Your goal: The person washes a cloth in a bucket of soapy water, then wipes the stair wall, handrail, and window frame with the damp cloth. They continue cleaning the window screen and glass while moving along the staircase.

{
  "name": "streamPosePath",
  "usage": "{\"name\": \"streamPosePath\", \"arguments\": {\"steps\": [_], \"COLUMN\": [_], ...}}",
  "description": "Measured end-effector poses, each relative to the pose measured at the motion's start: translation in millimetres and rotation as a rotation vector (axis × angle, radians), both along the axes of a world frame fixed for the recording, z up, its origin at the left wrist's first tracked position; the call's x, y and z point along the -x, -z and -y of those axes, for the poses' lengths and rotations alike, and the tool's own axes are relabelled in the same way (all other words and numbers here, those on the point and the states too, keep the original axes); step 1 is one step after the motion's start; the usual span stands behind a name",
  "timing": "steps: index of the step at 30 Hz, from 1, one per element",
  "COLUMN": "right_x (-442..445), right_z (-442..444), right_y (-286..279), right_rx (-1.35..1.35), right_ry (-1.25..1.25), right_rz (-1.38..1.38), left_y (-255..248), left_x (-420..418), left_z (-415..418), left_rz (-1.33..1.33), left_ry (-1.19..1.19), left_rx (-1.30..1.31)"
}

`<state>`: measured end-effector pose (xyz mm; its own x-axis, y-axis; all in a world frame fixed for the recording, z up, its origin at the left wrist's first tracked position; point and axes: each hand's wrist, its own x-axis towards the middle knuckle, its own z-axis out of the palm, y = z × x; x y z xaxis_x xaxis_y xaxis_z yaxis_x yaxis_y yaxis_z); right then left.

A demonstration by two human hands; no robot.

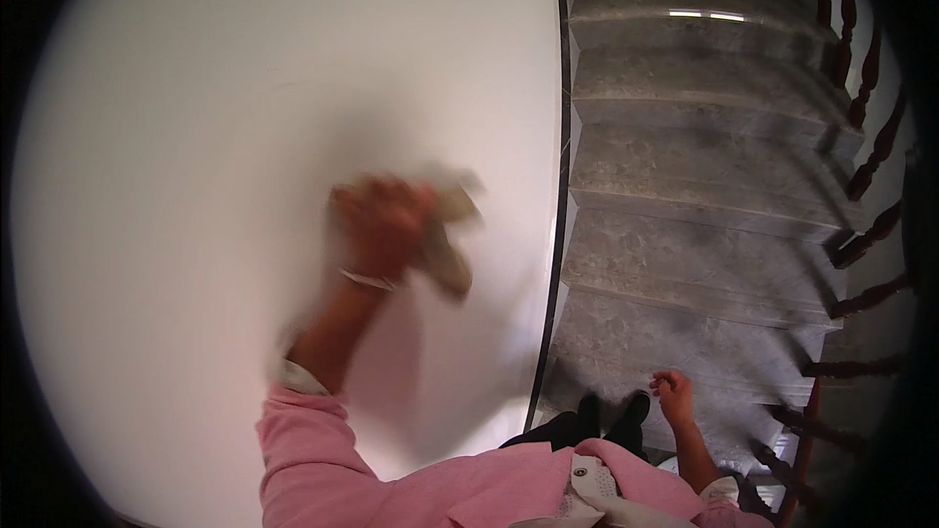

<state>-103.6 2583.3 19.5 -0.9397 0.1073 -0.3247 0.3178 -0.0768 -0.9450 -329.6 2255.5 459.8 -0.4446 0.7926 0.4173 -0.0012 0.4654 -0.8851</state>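
Observation:
My left hand (381,224), blurred, is closed around a yellowish-green cloth (447,257) against the white wall (183,161). Loose ends of the cloth stick out to the right of my fingers. A thin pale bracelet circles that wrist, and the pink sleeve is pushed back. My right hand (671,389) hangs low beside my body over the stairs, its fingers loosely curled and apart, with nothing seen in it.
Grey stone stairs (704,227) run along the wall's right side, with a dark skirting edge (561,161) between. Dark red turned balusters (869,161) line the far right. My dark shoes (637,407) stand on a step at the bottom.

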Motion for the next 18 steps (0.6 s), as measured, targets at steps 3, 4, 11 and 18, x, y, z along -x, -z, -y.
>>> {"name": "streamPosePath", "arguments": {"steps": [3,4,11,18], "right_x": [29,36,91,85], "right_z": [-4,4,63,47], "right_y": [-21,-27,-106,-153], "right_rx": [-0.052,-0.019,0.15,0.014], "right_ry": [0.013,0.031,0.049,0.039], "right_rz": [-0.14,-0.16,-0.227,-0.421], "left_y": [-148,-179,-76,151], "left_x": [13,15,151,46], "left_z": [-13,-9,-43,-89], "left_rz": [-0.39,-0.51,-0.289,1.299], "left_ry": [-0.275,-0.149,-0.19,-0.005], "left_rx": [-0.237,-0.236,-0.025,-1.254]}}
